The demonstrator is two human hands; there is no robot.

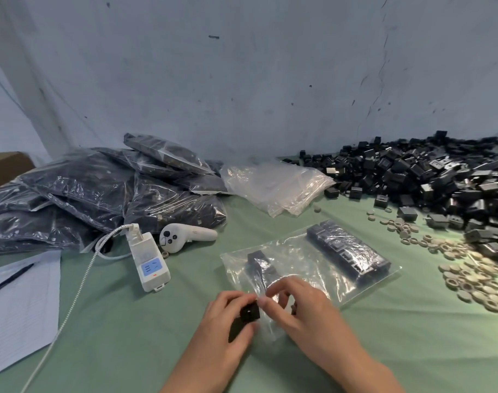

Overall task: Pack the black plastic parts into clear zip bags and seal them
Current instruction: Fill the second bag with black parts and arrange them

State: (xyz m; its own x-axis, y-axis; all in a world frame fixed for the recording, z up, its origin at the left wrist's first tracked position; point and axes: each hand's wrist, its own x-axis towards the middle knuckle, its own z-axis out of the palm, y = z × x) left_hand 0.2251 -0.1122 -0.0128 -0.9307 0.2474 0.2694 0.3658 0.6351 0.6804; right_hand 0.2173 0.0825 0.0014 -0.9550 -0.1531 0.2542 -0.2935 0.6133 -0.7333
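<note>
Black square plastic part [249, 312] is gripped in the curled fingers [233, 298] of the left hand [225, 321], at the mouth of the clear zip bag [298, 259], which lies near the front centre of the green worktop [128, 336]. The right hand [301, 307] pinches the bag's open edge (fingers closed on the film). A row of black parts [348, 251] lies inside at the bag's far end. Loose black parts [426, 177] are heaped at the far right corner. Filled bags [100, 194] are stacked at the far left.

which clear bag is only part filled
The zip bag lying flat, its mouth in the right hand: black parts fill only part of it. The piled bags at left are stuffed full; the stack behind is empty.
</note>
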